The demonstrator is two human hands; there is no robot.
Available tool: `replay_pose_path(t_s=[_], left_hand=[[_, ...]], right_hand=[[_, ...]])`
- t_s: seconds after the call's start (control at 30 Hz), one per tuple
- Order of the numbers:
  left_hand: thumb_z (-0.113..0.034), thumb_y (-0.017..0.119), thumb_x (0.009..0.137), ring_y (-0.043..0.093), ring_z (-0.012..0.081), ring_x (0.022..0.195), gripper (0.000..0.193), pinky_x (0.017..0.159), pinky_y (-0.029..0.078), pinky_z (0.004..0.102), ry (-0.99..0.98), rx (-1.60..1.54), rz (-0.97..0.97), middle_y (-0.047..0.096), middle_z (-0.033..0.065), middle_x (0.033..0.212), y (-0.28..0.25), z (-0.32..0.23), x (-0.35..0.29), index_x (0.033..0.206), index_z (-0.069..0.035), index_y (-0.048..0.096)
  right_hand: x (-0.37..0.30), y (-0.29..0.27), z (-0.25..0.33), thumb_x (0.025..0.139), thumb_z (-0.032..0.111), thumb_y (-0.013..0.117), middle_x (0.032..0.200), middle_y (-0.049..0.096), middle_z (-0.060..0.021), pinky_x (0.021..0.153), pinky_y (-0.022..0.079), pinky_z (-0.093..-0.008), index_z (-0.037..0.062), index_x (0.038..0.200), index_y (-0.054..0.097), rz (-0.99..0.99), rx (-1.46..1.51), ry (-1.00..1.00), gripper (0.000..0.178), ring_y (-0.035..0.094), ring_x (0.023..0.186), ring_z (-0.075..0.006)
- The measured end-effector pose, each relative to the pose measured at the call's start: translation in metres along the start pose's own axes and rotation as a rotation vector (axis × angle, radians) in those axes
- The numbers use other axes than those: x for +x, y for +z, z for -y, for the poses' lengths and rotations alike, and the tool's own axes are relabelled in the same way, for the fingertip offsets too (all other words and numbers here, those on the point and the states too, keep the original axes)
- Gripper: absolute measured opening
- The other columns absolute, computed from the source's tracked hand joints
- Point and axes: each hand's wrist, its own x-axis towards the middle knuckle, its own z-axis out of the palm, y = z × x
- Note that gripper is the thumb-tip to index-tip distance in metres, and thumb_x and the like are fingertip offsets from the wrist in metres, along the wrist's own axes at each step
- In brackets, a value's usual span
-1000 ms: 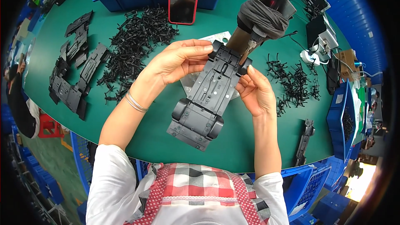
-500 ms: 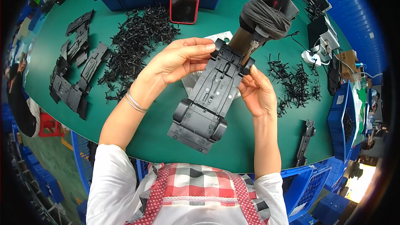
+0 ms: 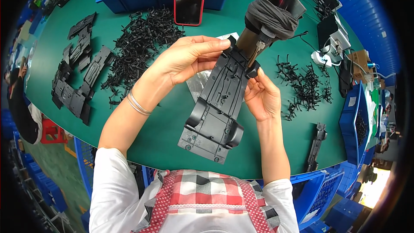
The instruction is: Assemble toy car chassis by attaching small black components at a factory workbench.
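Note:
A flat black plastic toy car chassis (image 3: 217,99) with wheel arches slants across the middle of the view. My left hand (image 3: 194,58) pinches its far left corner between thumb and fingers. At the far right wheel arch, my right hand (image 3: 263,95) grips the edge with thumb and fingertips. The chassis's far end lies under the tip of a hand-held-style electric tool (image 3: 262,43), fixed in a stand and wrapped in dark grey cloth. Whether the tip touches the plastic I cannot tell.
Small black plastic parts form a pile (image 3: 146,39) at the left and a smaller one (image 3: 302,82) at the right. More chassis pieces (image 3: 77,95) lie far left. A red-cased phone (image 3: 189,0) leans on a blue bin (image 3: 125,1). One narrow black part (image 3: 317,146) rests near the right edge.
The chassis has tilted and turned slightly, its near end swinging a little to the right. Both hands keep their hold, with the right one shifted slightly left.

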Motion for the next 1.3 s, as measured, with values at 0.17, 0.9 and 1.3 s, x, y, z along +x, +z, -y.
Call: replay_pose_path(t_s=[0.17, 0.9, 1.3], left_hand=[[-0.021, 0.074, 0.075, 0.061, 0.0093, 0.076, 0.03, 0.069, 0.05, 0.0201, 0.008, 0.001, 0.009, 0.063, 0.0054, 0.085, 0.007, -0.004, 0.001, 0.091, -0.001, 0.058], [-0.014, 0.072, 0.075, 0.061, 0.0114, 0.077, 0.028, 0.069, 0.053, 0.0191, -0.053, -0.123, 0.003, 0.061, 0.0079, 0.086, 0.003, -0.003, 0.006, 0.095, 0.001, 0.06], [-0.013, 0.068, 0.079, 0.062, 0.0149, 0.083, 0.025, 0.076, 0.052, 0.0247, -0.119, -0.153, 0.043, 0.062, 0.0096, 0.093, -0.007, 0.017, -0.011, 0.097, 0.002, 0.06]], right_hand=[[0.002, -0.005, -0.004, 0.088, 0.017, 0.055, 0.096, 0.063, -0.0079, 0.07, 0.052, -0.0255, 0.0019, 0.103, 0.058, 0.04, 0.057, -0.001, 0.021, 0.061, 0.085, -0.014], [0.0, 0.009, -0.004, 0.088, 0.017, 0.054, 0.095, 0.063, -0.0098, 0.068, 0.053, -0.0277, 0.0014, 0.105, 0.056, -0.103, 0.087, 0.025, 0.023, 0.062, 0.083, -0.0173], [-0.013, 0.009, -0.009, 0.085, 0.017, 0.058, 0.09, 0.065, -0.0069, 0.065, 0.053, -0.0285, 0.0032, 0.1, 0.058, -0.177, 0.039, 0.062, 0.021, 0.063, 0.079, -0.0168]])
